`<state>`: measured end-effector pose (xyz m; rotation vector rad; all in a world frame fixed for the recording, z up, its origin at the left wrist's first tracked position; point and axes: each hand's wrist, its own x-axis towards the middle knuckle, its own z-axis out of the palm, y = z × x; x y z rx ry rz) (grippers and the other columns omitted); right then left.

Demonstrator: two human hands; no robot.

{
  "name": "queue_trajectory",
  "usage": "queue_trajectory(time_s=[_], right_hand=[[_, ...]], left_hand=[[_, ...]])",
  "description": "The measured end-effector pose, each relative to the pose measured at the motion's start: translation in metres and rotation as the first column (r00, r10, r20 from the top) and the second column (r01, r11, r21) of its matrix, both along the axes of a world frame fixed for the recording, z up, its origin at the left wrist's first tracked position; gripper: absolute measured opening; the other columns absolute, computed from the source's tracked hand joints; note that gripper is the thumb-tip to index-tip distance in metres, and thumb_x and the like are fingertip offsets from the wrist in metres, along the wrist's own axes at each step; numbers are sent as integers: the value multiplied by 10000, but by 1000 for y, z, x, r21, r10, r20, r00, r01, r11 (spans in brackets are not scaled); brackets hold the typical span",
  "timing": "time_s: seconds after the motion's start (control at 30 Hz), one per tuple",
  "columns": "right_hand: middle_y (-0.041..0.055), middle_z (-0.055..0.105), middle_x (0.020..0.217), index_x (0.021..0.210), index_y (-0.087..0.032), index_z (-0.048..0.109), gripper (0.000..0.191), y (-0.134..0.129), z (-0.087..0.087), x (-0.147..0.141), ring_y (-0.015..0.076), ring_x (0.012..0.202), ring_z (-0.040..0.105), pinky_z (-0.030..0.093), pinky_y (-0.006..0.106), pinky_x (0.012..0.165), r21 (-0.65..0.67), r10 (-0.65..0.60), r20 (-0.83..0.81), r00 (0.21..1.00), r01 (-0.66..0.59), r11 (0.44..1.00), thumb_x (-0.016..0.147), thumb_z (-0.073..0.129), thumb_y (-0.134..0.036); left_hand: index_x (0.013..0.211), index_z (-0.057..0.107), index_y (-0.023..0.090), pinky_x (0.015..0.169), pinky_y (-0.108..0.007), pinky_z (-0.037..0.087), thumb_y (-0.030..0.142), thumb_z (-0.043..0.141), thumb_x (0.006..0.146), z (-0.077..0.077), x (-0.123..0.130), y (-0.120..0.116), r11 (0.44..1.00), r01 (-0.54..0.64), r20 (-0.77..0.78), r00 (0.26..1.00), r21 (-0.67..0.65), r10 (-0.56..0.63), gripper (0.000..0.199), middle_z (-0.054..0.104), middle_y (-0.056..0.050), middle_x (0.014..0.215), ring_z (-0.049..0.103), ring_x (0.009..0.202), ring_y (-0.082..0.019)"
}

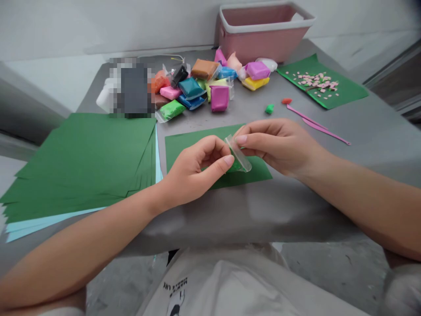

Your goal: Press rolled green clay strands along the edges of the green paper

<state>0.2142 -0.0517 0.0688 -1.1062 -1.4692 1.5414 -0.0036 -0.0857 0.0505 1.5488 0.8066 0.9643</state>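
Between my two hands is a small clear zip bag [242, 160] with something green inside, its zip strip slanting down to the right. My left hand [205, 166] pinches the bag's left side between thumb and fingers. At the top end of the strip, my right hand [269, 142] grips the plastic with thumb and forefinger. A single green sheet [187, 142] lies on the table beneath the bag, partly covered by my hands. Beyond my right hand sit a green lump of clay [269, 109] and a red-orange lump [286, 101].
Pink modelling tools [322, 126] lie at the right. A stack of green sheets [82, 162] covers the left side. Several bagged clay packets [219, 97] are piled at the back, before a pink bin [256, 41]. A green sheet with a pink blossom tree [348, 94] lies back right.
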Motion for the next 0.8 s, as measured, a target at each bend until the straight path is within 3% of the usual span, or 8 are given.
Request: queue_trajectory(time_s=[0.2, 0.4, 0.5, 0.57, 0.63, 0.67, 0.73, 0.8], right_hand=[[14, 705, 731, 706, -237, 802, 483, 0, 1, 3, 184, 726, 656, 617, 362, 716, 34, 17, 55, 998, -18, 999, 645, 1105, -608], [20, 697, 722, 724, -230, 790, 328, 5, 4, 10, 167, 688, 595, 472, 317, 619, 68, 135, 156, 978, -147, 987, 728, 992, -488], [14, 690, 731, 706, -238, 753, 293, 6, 4, 14, 170, 686, 599, 477, 324, 625, 155, 190, 207, 960, -224, 962, 802, 919, -460], [18, 721, 786, 739, -246, 748, 244, 5, 0, 15, 182, 719, 638, 522, 338, 669, 293, 172, 243, 954, -242, 925, 884, 834, -422], [27, 765, 889, 802, -258, 757, 186, 2, -6, 14, 203, 808, 700, 590, 366, 766, 519, 89, 293, 952, -237, 821, 958, 759, -358], [31, 779, 944, 837, -264, 757, 168, 0, -11, 12, 217, 877, 733, 621, 387, 834, 649, 25, 313, 949, -233, 725, 991, 738, -326], [35, 784, 1015, 900, -276, 742, 154, -4, -20, 8, 235, 1001, 765, 648, 424, 947, 855, -123, 308, 943, -218, 471, 1051, 715, -273], [39, 774, 1028, 938, -290, 716, 188, -8, -28, 3, 238, 1049, 759, 651, 435, 984, 934, -234, 277, 932, -205, 292, 1109, 668, -229]], left_hand=[[907, 661, 231, 698, -269, 513, 511, 946, 997, -4, 0, 0, 1000, 18, 37, 999, -2, -18, 409, 636, 13, 836, 572, 749, -139], [913, 676, 220, 731, -259, 537, 465, 959, 991, -6, 1, 0, 998, 59, 46, 997, 35, -60, 382, 634, 19, 838, 570, 746, -130], [896, 660, 226, 745, -273, 545, 488, 952, 993, -3, 1, -2, 997, 70, 30, 997, 37, -71, 404, 623, 22, 828, 557, 741, -135], [883, 655, 229, 727, -281, 521, 555, 923, 1010, -1, 1, -3, 998, 41, 12, 999, 36, -42, 441, 624, 14, 827, 550, 750, -144], [866, 651, 228, 685, -286, 475, 657, 870, 1029, -1, 1, -3, 1000, -9, -1, 1000, 28, 9, 508, 616, 4, 820, 529, 752, -152], [854, 641, 228, 658, -285, 445, 705, 853, 1025, -1, 1, -3, 999, -34, -7, 999, 17, 34, 549, 601, 4, 809, 508, 745, -152], [830, 612, 232, 622, -283, 401, 768, 852, 995, -2, 1, -1, 998, -67, -20, 998, -4, 67, 610, 568, 13, 786, 468, 725, -148], [815, 583, 236, 622, -279, 387, 775, 867, 976, -5, 1, 1, 997, -80, -47, 996, 8, 81, 630, 554, 25, 771, 456, 715, -141]])
